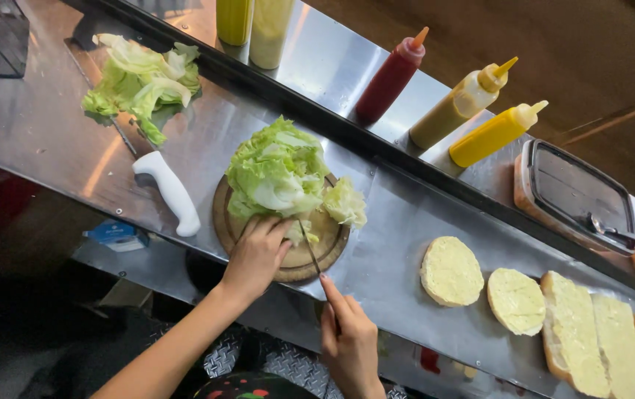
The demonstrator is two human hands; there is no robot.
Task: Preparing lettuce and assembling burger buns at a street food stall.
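glossy steel counter (44, 125); matt wooden board (299, 260)

head view, looking steeply down, close
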